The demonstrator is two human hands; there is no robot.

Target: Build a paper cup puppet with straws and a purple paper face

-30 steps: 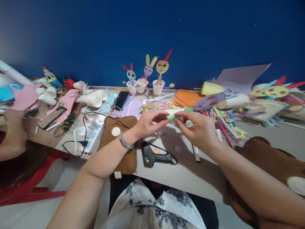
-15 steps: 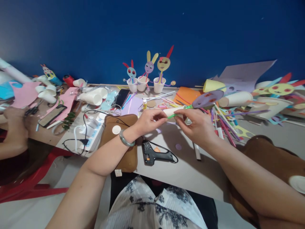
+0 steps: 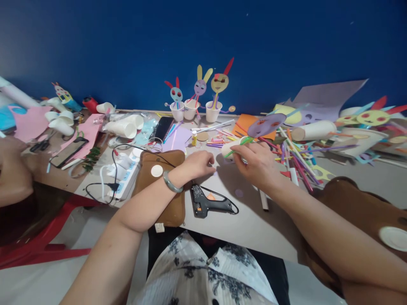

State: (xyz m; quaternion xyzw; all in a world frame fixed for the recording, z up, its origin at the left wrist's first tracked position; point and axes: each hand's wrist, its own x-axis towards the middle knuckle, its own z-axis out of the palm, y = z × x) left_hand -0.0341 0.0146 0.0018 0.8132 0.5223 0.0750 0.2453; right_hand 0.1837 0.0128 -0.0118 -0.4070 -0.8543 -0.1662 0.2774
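Observation:
My right hand (image 3: 259, 165) is closed around a paper-cup puppet, held tilted above the table. The white paper cup (image 3: 229, 148) pokes out left of the fingers, a green strip (image 3: 234, 151) runs along it, and a purple paper face (image 3: 267, 125) sticks out at the upper right. My left hand (image 3: 200, 166) is off to the left, apart from the puppet, its fingers half curled with a gap to the thumb and nothing visible between them. Below it lies a black glue gun (image 3: 211, 202). A brown pouch (image 3: 159, 190) is under my left wrist.
Several finished cup puppets (image 3: 213, 111) stand against the blue wall. Coloured sticks (image 3: 300, 165) and paper scraps litter the right. On the left are a power strip (image 3: 127, 176), stacked cups (image 3: 122, 128), a phone (image 3: 163, 129) and another person's arm (image 3: 14, 173).
My left hand has let go of the green strip and moved down and left, away from the puppet. My right hand still holds the puppet, whose purple face has shifted left.

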